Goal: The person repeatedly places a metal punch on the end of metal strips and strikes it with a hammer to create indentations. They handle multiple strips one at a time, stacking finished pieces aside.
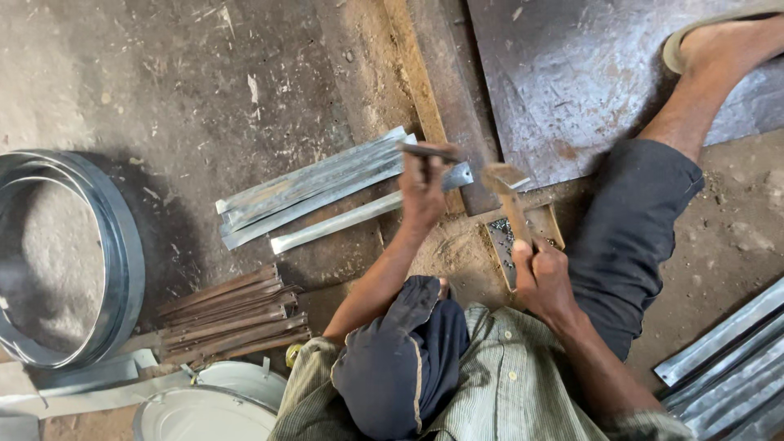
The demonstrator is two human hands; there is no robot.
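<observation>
While left hand (422, 192) fingers pinch punch (429, 152) lying sideways, right hand (543, 278) fingers grip upright hammer (510, 200).

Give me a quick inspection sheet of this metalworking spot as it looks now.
Surface: dusty dirt floor, with a large metal sheet at the top.
Job's things: left hand grips a dark punch over a metal strip; right hand holds a wooden-handled hammer above a small wooden block.
Clutter: stacked galvanised strips, rusty strips, coiled metal band, round tin lids, more strips at the right.
Grippers: fingers of both hands are closed around their tools.
Cables: nothing seen.
Surroundings: person's own foot in a sandal rests on the sheet.
</observation>
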